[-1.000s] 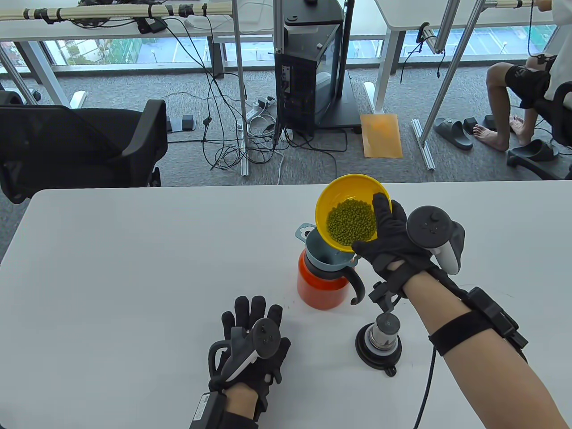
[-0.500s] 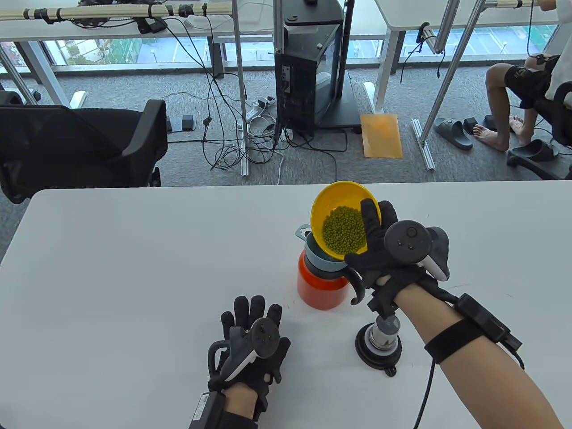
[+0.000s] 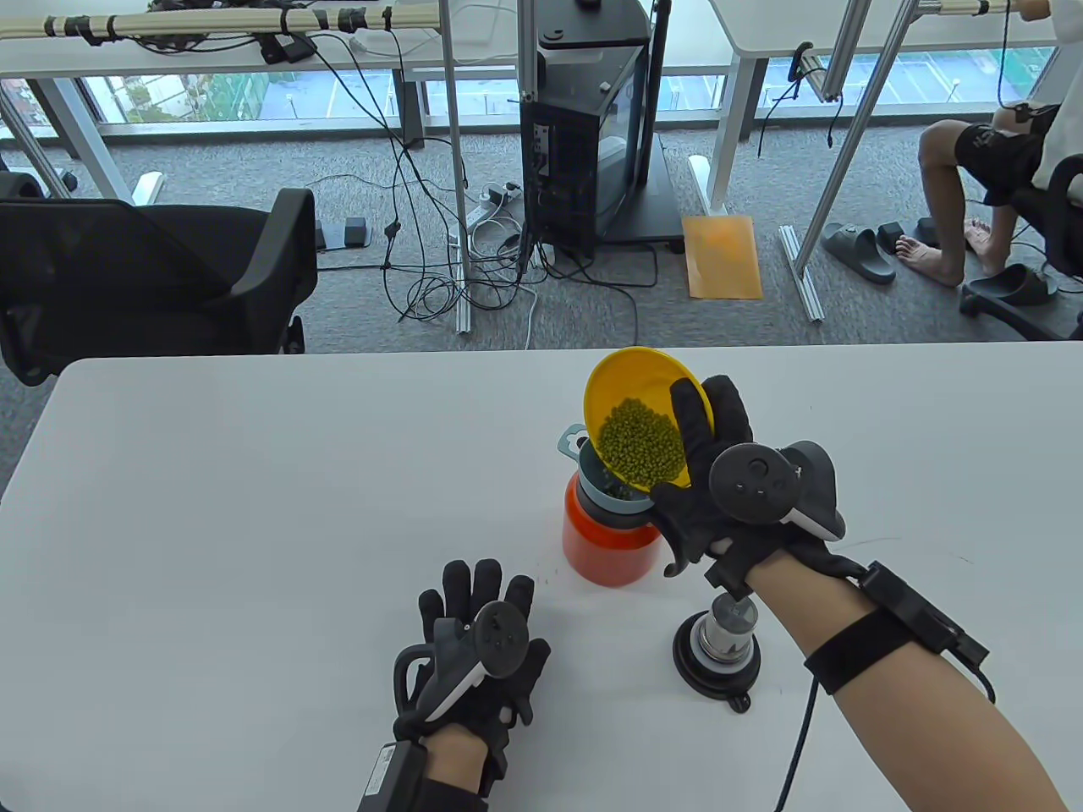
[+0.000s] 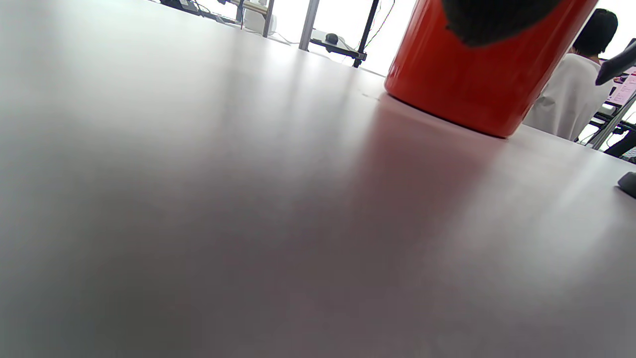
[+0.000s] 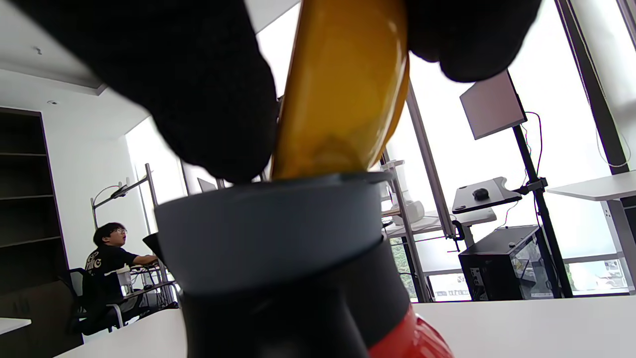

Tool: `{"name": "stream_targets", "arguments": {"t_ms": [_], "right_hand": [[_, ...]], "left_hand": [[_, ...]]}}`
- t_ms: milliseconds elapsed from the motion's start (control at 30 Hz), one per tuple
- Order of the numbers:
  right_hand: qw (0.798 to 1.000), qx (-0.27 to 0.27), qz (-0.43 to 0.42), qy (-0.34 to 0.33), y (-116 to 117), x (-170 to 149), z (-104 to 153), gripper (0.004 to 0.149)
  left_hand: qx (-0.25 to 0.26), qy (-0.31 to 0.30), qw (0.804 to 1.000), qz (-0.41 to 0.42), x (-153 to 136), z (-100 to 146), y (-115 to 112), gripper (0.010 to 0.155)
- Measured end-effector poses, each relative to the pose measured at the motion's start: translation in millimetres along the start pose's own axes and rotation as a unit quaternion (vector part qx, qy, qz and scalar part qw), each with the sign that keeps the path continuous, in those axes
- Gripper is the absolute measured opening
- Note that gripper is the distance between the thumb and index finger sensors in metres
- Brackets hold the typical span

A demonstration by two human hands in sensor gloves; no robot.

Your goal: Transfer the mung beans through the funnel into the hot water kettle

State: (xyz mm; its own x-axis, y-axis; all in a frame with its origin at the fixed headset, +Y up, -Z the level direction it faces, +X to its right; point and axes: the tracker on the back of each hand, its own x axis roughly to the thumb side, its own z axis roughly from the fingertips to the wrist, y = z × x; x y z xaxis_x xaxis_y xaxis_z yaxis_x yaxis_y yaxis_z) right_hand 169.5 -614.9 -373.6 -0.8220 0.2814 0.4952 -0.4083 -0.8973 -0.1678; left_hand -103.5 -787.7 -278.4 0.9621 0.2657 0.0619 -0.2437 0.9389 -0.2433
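My right hand (image 3: 706, 474) grips a yellow bowl (image 3: 618, 381) of green mung beans (image 3: 641, 444), tilted left over a grey-blue funnel (image 3: 592, 491). The funnel sits in the mouth of an orange kettle (image 3: 602, 550) with a black collar and handle. A few beans lie in the funnel. In the right wrist view the bowl (image 5: 343, 94) leans over the funnel rim (image 5: 268, 223), held between my gloved fingers (image 5: 198, 89). My left hand (image 3: 474, 651) rests flat on the table, holding nothing, left of the kettle. The left wrist view shows the kettle's orange base (image 4: 477, 84).
The kettle's lid (image 3: 717, 647), black with a steel core, stands upside down on the white table (image 3: 254, 507) just right of the kettle, under my right wrist. A black office chair (image 3: 152, 271) stands beyond the table's far left edge.
My right hand has moved left and tipped the bowl more steeply over the funnel. Beans have slid to the bowl's lower edge and some have dropped into the funnel. The left hand has not moved.
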Motion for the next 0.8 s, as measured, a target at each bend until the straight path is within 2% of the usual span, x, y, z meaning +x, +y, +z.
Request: {"name": "stream_targets", "arguments": {"t_ms": [400,567,800], "right_hand": [[0.999,-0.006,0.035,-0.015,0.2,4.7,1.1,0.112],[0.995,-0.015,0.085,-0.045,1.2,11.0,2.5,0.111],[0.989,-0.026,0.128,-0.076,0.3,20.0,5.0,0.103]], "left_hand": [[-0.001,0.000,1.000,0.005,-0.5,0.0,0.3,0.079],[-0.002,0.000,1.000,0.004,-0.7,0.0,0.2,0.079],[-0.004,0.000,1.000,0.006,-0.9,0.0,0.5,0.078]]}}
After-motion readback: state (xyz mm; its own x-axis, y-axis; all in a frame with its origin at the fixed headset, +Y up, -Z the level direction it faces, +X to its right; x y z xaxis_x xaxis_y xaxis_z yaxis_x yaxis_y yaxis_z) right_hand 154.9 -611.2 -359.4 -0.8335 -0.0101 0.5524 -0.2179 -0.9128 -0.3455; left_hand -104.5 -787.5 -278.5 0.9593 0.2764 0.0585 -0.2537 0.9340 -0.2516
